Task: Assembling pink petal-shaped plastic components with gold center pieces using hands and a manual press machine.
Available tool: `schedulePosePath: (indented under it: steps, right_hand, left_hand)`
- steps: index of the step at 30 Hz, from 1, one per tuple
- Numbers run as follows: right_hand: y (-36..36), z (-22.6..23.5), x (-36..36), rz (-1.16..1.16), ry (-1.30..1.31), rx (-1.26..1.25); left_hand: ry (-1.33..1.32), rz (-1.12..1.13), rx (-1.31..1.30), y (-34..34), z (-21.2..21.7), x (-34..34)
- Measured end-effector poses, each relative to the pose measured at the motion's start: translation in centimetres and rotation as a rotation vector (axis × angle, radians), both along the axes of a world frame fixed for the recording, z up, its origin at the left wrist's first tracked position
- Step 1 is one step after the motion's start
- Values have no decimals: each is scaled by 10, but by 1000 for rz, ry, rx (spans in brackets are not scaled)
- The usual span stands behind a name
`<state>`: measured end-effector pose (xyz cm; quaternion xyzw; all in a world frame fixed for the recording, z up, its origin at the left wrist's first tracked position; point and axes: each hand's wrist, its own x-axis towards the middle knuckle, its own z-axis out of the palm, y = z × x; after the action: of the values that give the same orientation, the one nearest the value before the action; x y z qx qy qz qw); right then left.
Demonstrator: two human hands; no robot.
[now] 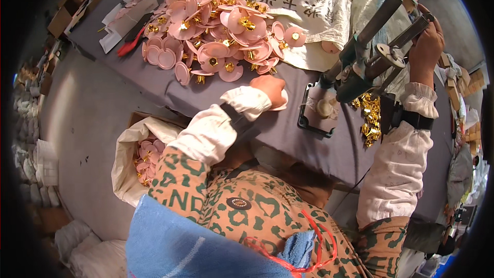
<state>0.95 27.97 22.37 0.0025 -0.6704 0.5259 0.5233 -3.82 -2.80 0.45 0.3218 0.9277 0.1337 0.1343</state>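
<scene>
**Pink discs at the hand press: how they'd handle, and a rough count**

So at centre frame the left hand (pixel 268 88) is curled shut around a thin pale pink round plastic disc (pixel 282 104), only its edge peeking out under the knuckles, right on the grey cloth-covered table (pixel 206 104). It sits just left of the black base plate (pixel 320 112) of the grey metal lever press (pixel 366 62). The right hand (pixel 428 41), upper right, is wrapped closed around the press's lever handle (pixel 411 31)

My read on the disc: light, thin, fairly stiff but probably a bit flexy, smooth enough to slip. I'd pinch it by the rim, thumb on top, keeping clear of the middle where the fittings go. Doesn't look fragile, though the little gold pieces seem easy to bend

Counts, as far as I can tell:
- one disc in the hand
- one big heap of pink discs with gold centre fittings (pixel 216 31) in the upper middle, dozens, too overlapped to count properly
- one small pile of loose gold metal fittings (pixel 369 116) right of the press, too many and too small to count
- one white bag in a cardboard box (pixel 128 149) at lower left with more pink discs inside, at least ten showing
- one white woven sack (pixel 303 0) at the top
- one press, two hands
</scene>
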Motion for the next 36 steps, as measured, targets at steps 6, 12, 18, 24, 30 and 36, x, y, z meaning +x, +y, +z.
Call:
schedulePosePath:
  steps: [6,12,18,24,30,36]
  right_hand:
    - [7,-4,-3,18,-25,-87]
    - [46,-8,-10,-76,-51,240]
    - [57,-9,-6,-136,-48,251]
    - [28,-9,-13,-2,-15,135]
    - [31,-8,-2,13,-26,137]
    - [51,-5,0,-55,-183,162]
  left_hand:
    - [-93,-133,172,-49,0,-25]
    - [-155,161,-190,-251,48,17]
    - [13,360,-155,-263,61,-3]
    - [792,201,390,-144,-3,-103]
    - [799,107,619,-111,-25,-29]
    - [530,-17,551,-106,-55,46]
